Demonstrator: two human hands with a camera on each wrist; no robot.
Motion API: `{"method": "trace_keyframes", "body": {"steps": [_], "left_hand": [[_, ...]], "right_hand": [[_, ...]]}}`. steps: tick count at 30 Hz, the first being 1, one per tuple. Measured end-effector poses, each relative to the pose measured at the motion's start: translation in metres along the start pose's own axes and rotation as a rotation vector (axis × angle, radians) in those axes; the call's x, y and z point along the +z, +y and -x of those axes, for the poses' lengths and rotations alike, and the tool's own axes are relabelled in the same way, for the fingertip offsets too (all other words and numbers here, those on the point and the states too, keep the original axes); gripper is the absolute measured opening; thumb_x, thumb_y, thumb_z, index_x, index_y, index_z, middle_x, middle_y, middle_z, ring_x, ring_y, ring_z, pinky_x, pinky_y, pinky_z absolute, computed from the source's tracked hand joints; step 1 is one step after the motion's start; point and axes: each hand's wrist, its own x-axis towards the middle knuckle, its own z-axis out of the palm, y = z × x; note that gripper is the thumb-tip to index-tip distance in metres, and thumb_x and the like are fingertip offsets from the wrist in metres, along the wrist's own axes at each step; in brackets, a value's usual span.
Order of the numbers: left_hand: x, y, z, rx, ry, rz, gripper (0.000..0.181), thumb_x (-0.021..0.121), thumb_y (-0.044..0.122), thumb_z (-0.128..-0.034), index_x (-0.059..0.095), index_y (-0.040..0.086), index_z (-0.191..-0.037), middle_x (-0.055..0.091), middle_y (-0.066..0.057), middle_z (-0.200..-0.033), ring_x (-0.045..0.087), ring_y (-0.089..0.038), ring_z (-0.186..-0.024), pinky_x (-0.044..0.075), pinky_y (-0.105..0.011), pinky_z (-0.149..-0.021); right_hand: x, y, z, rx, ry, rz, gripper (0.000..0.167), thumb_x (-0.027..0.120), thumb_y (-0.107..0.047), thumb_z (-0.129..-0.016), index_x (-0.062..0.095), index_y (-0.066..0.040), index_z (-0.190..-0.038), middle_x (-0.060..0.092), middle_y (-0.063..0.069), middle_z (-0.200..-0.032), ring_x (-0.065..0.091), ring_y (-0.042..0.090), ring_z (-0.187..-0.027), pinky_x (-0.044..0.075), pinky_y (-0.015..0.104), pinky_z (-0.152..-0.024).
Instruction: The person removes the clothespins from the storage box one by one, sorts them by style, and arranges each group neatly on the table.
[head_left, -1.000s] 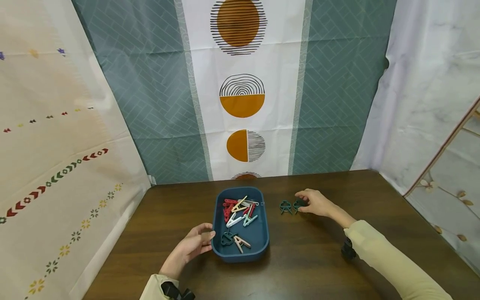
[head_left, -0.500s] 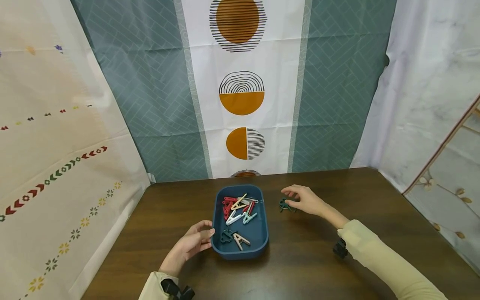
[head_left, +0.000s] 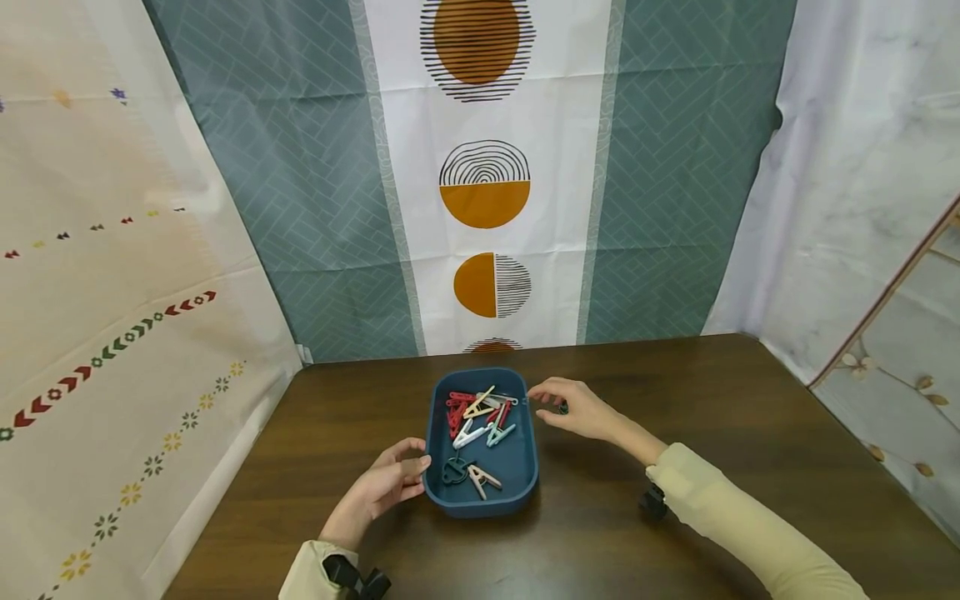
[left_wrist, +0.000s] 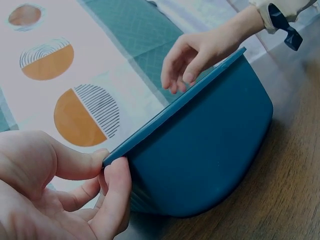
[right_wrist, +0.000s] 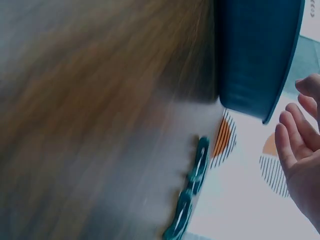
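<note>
A dark blue plastic bin (head_left: 483, 503) stands on the table with several clothespins inside: red ones (head_left: 457, 415), a white one (head_left: 467, 437), a mint one (head_left: 498, 435), a cream one (head_left: 477, 407) and a pale pink one (head_left: 482, 479). A dark green clip (head_left: 454, 469) lies among them. My left hand (head_left: 388, 481) pinches the bin's left rim between thumb and fingers. My right hand (head_left: 577, 408) hovers by the right rim, fingers loosely bent, nothing visible in them. In the right wrist view, dark green clips (right_wrist: 186, 200) lie on the table below it, mostly hidden in the head view.
The brown wooden table (head_left: 660, 492) extends on both sides of the bin. A patterned cloth (head_left: 487, 242) hangs behind its far edge, with pale cloths at left (head_left: 135, 333) and right (head_left: 847, 250).
My right hand has moved left from above the dark green clips to the bin's right rim. The left hand keeps its grip on the bin, which stays put.
</note>
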Motion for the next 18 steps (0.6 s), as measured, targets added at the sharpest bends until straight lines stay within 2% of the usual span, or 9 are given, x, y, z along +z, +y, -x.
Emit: {"method": "trace_keyframes", "body": {"steps": [4, 11, 18], "left_hand": [[0.0, 0.0, 0.001, 0.001, -0.006, 0.007, 0.028, 0.054, 0.011, -0.0976, 0.04, 0.007, -0.121, 0.058, 0.006, -0.075, 0.058, -0.004, -0.066, 0.055, -0.019, -0.066], [-0.001, -0.002, 0.001, 0.01, -0.013, 0.019, 0.027, 0.055, 0.012, -0.0971, 0.041, 0.009, -0.12, 0.057, 0.006, -0.074, 0.057, -0.003, -0.066, 0.055, -0.018, -0.065], [-0.001, -0.002, 0.001, 0.012, -0.008, 0.033, 0.028, 0.057, 0.012, -0.0964, 0.041, 0.008, -0.12, 0.057, 0.005, -0.073, 0.057, -0.003, -0.065, 0.055, -0.018, -0.065]], "right_hand": [[0.008, -0.008, -0.007, -0.035, -0.023, 0.027, 0.032, 0.07, -0.013, -0.088, 0.065, -0.007, -0.119, 0.065, 0.008, -0.113, 0.061, 0.025, -0.102, 0.053, 0.045, -0.086], [0.019, -0.02, -0.023, -0.09, -0.045, 0.066, 0.033, 0.071, -0.014, -0.086, 0.066, -0.011, -0.118, 0.066, 0.002, -0.116, 0.058, 0.019, -0.11, 0.051, 0.041, -0.093], [0.03, -0.028, -0.034, -0.108, -0.135, 0.051, 0.038, 0.072, -0.011, -0.085, 0.064, -0.008, -0.122, 0.065, 0.004, -0.12, 0.057, 0.023, -0.116, 0.049, 0.045, -0.099]]}}
